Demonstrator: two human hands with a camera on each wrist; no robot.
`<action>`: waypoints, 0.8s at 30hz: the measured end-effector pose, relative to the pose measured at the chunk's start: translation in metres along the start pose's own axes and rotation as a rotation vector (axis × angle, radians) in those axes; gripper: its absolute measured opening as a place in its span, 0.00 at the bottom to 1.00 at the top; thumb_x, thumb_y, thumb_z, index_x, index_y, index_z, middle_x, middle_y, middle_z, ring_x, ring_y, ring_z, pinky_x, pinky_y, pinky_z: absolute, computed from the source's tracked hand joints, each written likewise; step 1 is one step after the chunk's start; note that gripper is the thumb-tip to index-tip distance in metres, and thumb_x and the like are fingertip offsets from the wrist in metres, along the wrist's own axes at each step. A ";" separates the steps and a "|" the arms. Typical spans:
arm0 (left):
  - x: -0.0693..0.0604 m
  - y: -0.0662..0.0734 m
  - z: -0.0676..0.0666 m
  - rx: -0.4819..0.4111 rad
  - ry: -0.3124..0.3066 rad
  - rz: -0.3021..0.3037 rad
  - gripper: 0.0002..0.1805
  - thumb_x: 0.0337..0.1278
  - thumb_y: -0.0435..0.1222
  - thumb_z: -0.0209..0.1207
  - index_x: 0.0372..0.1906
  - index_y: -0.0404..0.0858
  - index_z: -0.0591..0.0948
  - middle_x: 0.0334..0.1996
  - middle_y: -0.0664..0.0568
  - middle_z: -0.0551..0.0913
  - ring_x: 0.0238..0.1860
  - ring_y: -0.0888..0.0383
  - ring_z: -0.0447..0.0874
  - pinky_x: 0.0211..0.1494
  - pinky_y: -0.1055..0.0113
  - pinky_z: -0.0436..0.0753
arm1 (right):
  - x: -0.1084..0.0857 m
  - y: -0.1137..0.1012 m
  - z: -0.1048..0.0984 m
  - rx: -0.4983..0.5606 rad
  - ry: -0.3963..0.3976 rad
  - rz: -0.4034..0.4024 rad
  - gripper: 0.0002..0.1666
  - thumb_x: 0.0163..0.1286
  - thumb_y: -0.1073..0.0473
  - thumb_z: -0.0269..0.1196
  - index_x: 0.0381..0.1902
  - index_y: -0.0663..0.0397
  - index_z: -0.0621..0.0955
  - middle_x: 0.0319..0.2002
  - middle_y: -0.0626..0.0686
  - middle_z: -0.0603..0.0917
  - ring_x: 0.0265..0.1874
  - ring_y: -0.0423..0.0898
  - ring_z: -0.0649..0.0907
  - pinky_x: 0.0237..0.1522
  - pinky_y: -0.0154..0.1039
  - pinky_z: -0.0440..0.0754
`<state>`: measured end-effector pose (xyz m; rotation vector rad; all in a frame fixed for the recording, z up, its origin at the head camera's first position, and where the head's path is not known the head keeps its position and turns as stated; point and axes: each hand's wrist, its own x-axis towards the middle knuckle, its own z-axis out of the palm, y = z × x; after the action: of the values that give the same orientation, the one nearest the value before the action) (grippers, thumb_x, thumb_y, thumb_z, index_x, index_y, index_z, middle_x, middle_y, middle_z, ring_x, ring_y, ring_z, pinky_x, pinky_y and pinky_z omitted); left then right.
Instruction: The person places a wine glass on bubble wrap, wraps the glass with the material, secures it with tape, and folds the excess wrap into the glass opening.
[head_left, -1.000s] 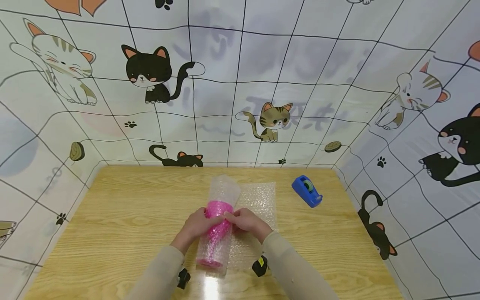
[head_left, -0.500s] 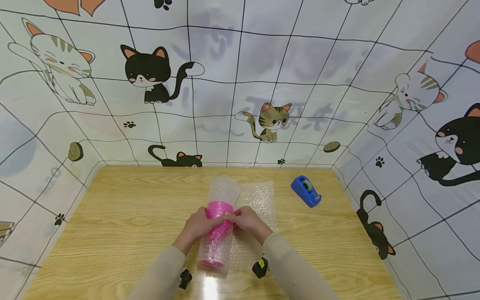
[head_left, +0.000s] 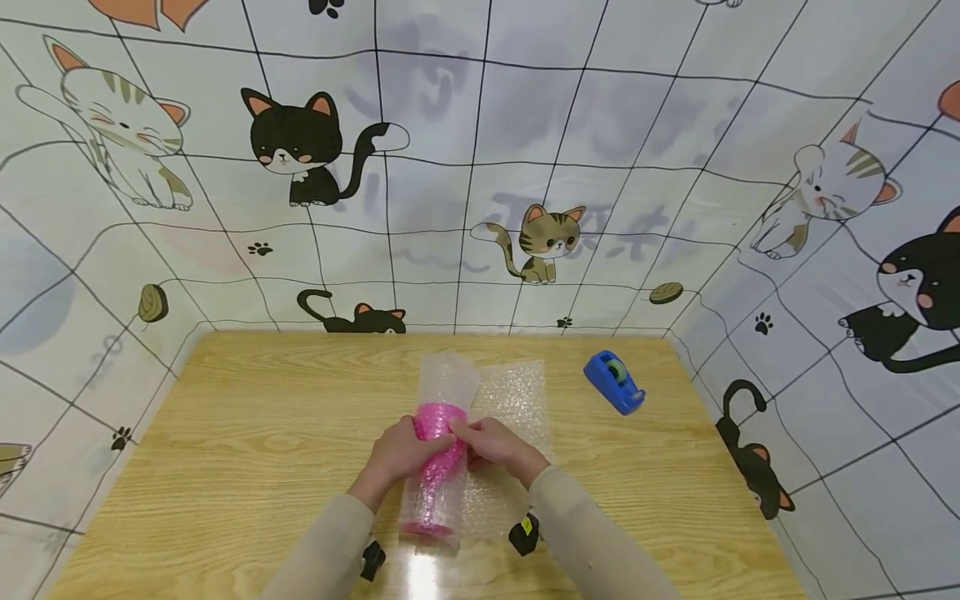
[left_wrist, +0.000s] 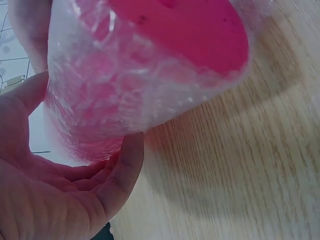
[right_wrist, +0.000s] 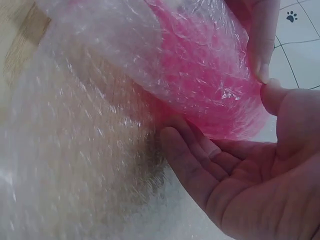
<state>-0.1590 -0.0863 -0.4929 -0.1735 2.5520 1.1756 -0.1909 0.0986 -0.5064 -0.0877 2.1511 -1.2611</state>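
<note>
A pink cylinder [head_left: 442,467], flat at its near end in the left wrist view, is wrapped in clear bubble wrap [head_left: 447,379] that extends past its far end. My left hand [head_left: 401,454] grips the wrapped cylinder from the left, thumb on top and fingers curled around its side. On the other side, my right hand [head_left: 498,446] holds the roll, its thumb on the wrap by the left thumb and its fingers curled underneath. A loose flat sheet of bubble wrap [right_wrist: 65,160] runs out from the roll beneath the right hand.
A wooden table [head_left: 262,433] bears everything. To the far right stands a blue tape dispenser [head_left: 613,382] with a roll of tape. White cloth with cat drawings [head_left: 420,192] closes off the back and both sides.
The wrapped cylinder has shifted slightly to the right, with both hands following it. The far right corner of the loose sheet has drawn a little to the left.
</note>
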 end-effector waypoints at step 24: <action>0.002 -0.009 -0.009 -0.201 -0.131 -0.027 0.42 0.59 0.55 0.59 0.64 0.26 0.65 0.56 0.34 0.77 0.52 0.45 0.81 0.51 0.52 0.84 | 0.003 -0.004 0.001 -0.053 0.133 0.025 0.30 0.71 0.39 0.57 0.43 0.62 0.83 0.32 0.53 0.84 0.35 0.48 0.84 0.44 0.44 0.84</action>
<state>-0.1605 -0.0994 -0.4943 -0.1714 2.3109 1.3852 -0.1942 0.0943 -0.5048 0.0006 2.2923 -1.2268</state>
